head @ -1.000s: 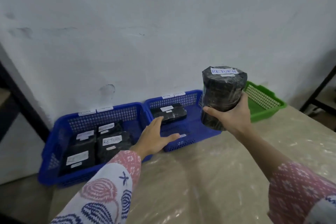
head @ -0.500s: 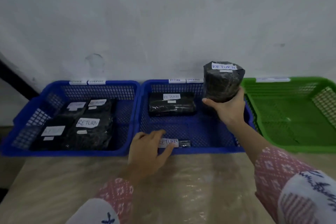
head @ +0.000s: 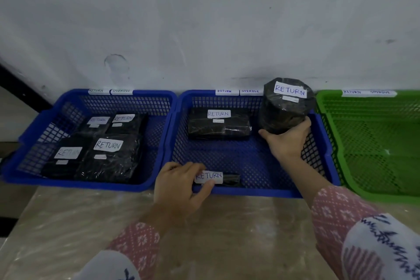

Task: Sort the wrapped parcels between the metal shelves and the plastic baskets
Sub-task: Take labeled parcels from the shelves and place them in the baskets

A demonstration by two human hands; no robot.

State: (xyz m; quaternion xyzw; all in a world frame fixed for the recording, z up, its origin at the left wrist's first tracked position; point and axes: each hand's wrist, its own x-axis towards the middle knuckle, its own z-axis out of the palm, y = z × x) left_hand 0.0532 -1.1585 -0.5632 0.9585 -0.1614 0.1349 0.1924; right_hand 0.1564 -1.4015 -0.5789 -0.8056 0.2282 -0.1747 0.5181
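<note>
— Where is the right hand (head: pixel 286 141)?

— It grips the base of a round black parcel (head: pixel 285 107), fingers curled around its lower edge. The parcel stands upright at the two o'clock corner of the middle blue basket (head: pixel 247 191), a white RETURN label on its top face.

— And the left hand (head: pixel 179 187)?

— It lies over the near rim of the same basket at seven o'clock, thumb and fingers pinching a small flat parcel (head: pixel 223 179) by its RETURN label. That parcel lies against the near wall, inside the basket.

— What else sits in that basket?

— A rectangular black parcel (head: pixel 219 124) lies flat at twelve o'clock, just beside the round one, labelled RETURN.

— And farther out?

— At nine o'clock, touching the middle basket, stands a left blue basket (head: pixel 75 183) holding four flat black parcels (head: pixel 109 157), each with a white label. At three o'clock stands a green basket (head: pixel 368 191). All three rest on a tabletop (head: pixel 238 238) under clear plastic, against a white wall (head: pixel 204 18), with small paper tags on their far rims.
</note>
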